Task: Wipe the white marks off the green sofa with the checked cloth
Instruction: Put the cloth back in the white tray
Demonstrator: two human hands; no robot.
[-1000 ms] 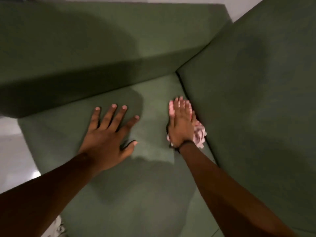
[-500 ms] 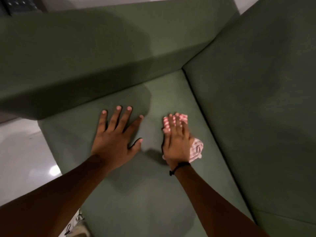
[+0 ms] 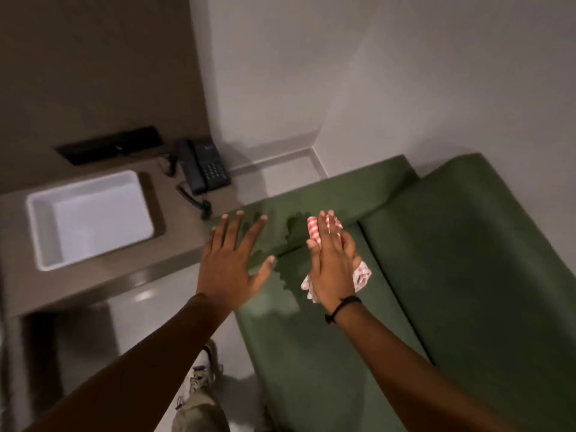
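The green sofa (image 3: 467, 275) fills the right and lower middle of the view. My right hand (image 3: 333, 263) holds the red-and-white checked cloth (image 3: 363, 272) flat against the seat near the sofa's armrest (image 3: 343, 188). Cloth shows past my fingertips and beside my wrist. My left hand (image 3: 232, 260) hovers with fingers spread at the sofa's left edge, holding nothing. I see no white marks on the green fabric.
A brown desk (image 3: 174, 226) stands left of the sofa, with a white tray (image 3: 40, 219) and a black telephone (image 3: 204, 168) on it. Pale floor (image 3: 280, 176) and white walls lie behind. My shoe (image 3: 202, 372) is on the floor below.
The view has risen and pulled back, so the desk, telephone and walls now show. My right hand with the cloth has moved toward the armrest end. My left hand has lifted off the seat.
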